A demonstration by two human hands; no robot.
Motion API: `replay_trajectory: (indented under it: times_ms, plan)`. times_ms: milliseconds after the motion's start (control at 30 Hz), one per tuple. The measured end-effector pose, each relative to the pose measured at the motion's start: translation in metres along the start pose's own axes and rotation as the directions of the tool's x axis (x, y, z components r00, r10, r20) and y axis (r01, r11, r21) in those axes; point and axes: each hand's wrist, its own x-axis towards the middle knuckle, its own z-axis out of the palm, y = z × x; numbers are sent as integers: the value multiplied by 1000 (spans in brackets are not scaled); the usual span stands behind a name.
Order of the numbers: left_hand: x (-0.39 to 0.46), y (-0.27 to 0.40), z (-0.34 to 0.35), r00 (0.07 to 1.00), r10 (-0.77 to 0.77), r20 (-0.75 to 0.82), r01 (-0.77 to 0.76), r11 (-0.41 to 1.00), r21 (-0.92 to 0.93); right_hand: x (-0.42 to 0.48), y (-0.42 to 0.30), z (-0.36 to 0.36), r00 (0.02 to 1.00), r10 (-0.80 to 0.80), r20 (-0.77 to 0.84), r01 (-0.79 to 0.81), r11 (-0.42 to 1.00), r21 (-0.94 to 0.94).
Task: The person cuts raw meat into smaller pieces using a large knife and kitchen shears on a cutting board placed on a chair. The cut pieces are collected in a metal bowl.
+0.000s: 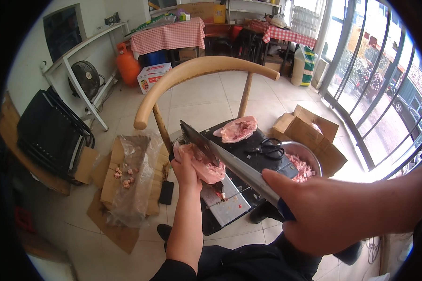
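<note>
My left hand (186,174) grips a piece of raw poultry carcass (209,170) on the left side of the black chair seat (228,151). In my right hand (309,214) is the dark blue handle of a long-handled chopping blade (200,144), my index finger stretched along its metal shaft. The blade slants across the carcass piece; whether it has cut in cannot be told. Below the meat, a metal base plate (228,207) with scraps on it rests on the seat. Farther back lies another raw poultry carcass (237,129), with black-handled scissors (269,148) nearer me.
A steel bowl (316,158) of cut meat stands right of the seat, beside an open cardboard box (311,140). The wooden chair back (204,66) curves beyond. Left on the floor are flattened cardboard with a plastic sheet (133,196), meat scraps (126,181) and a phone (166,192).
</note>
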Motion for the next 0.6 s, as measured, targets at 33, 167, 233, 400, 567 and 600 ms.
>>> replay_trajectory:
  times_ms: [33, 167, 233, 400, 567, 600]
  plan:
    - [4, 4, -1, 1000, -23, 21, 23, 1000, -3, -2, -4, -5, 998, -21, -53, 17, 998, -68]
    - [18, 6, 3, 994, 30, -110, -26, 999, 39, -8, -21, -24, 998, 64, 18, -62, 992, -113]
    - [21, 5, 5, 993, 42, -111, -38, 999, 35, -11, -27, -28, 993, 101, 56, -98, 994, -48]
    - [16, 16, 5, 999, 9, 34, -9, 1000, 27, -9, -23, -18, 979, 177, 97, -185, 979, 82]
    - [5, 13, 13, 995, 88, -51, -79, 984, 161, 24, 5, 29, 981, 153, 122, -173, 969, 175]
    - [3, 5, 18, 958, 235, -167, -169, 927, 336, 31, 11, 42, 986, 139, 95, -156, 967, 203]
